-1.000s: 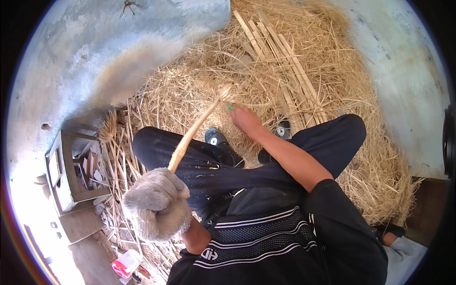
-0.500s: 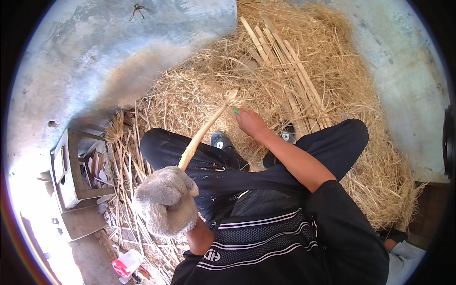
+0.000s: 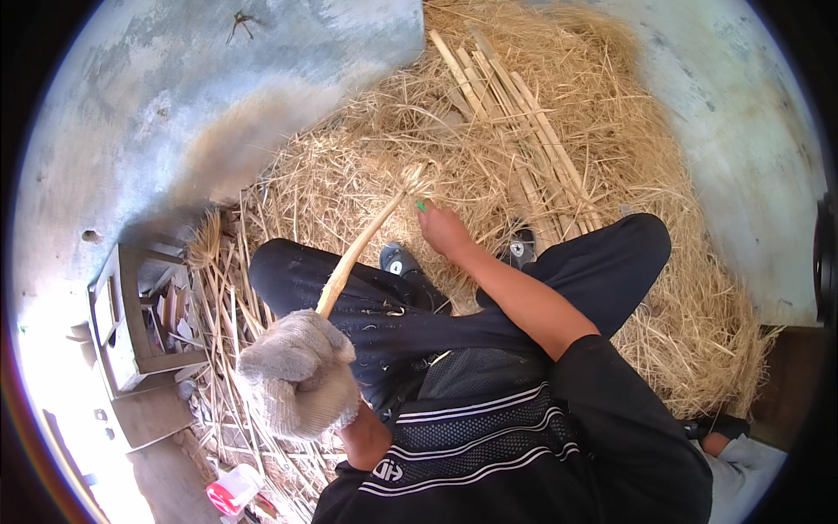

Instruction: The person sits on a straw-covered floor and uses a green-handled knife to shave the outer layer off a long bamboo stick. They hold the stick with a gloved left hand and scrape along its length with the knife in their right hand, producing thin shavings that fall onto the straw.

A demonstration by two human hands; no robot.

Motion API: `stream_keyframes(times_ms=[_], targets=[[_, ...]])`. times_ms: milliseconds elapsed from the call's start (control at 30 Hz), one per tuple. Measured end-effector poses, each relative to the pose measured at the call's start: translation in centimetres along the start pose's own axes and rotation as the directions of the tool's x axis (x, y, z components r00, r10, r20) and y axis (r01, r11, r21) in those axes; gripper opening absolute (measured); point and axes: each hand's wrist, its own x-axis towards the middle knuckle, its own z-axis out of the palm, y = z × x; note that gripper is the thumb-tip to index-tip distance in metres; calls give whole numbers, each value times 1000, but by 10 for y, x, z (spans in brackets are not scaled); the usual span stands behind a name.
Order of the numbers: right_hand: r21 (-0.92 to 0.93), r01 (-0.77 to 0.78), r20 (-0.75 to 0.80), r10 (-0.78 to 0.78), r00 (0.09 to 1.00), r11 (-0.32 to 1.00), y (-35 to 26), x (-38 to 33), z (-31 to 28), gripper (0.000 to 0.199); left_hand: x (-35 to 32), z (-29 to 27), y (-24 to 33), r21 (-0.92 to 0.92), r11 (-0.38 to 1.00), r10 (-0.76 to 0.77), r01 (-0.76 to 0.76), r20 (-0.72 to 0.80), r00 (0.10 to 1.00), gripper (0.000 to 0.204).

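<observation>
Left hand (image 3: 297, 375) is wearing a knitted glove, off-white to grey. Stick (image 3: 362, 253) is showing pale tan, frayed at the tip. Right hand (image 3: 443, 229) is pinching something small and bright green. Straw heap (image 3: 611, 157) is reading golden yellow. Trousers (image 3: 384, 306) are showing black; top (image 3: 489, 437) black with white stripes. Floor (image 3: 131, 113) is reading grey-blue. Container (image 3: 234, 489) is showing white and red.

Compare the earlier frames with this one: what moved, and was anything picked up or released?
Little changed. The gloved left hand keeps its grip on the pale stick, which shifted slightly right and up in view. The bare right hand stays at the stick's frayed far end, holding something small and green. Nothing was picked up or released. The straw pile, cane bundle and wooden box are unchanged.
</observation>
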Motion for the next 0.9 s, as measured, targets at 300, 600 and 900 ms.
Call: stream_keyframes(times_ms=[300, 600, 900], targets=[[278, 39, 2, -41, 999, 960, -2, 6, 3, 33, 9, 8, 0, 93, 994, -44, 52, -81, 996, 24], [145, 85, -5, -85, 996, 986, -20, -15, -8, 29, 6, -1, -2, 108, 993, -53, 46, 62, 997, 18], [-36, 107, -133, -111, 985, 994, -4, 25, 24, 30, 14, 7, 1, 124, 992, -15, 19, -35, 999, 21]])
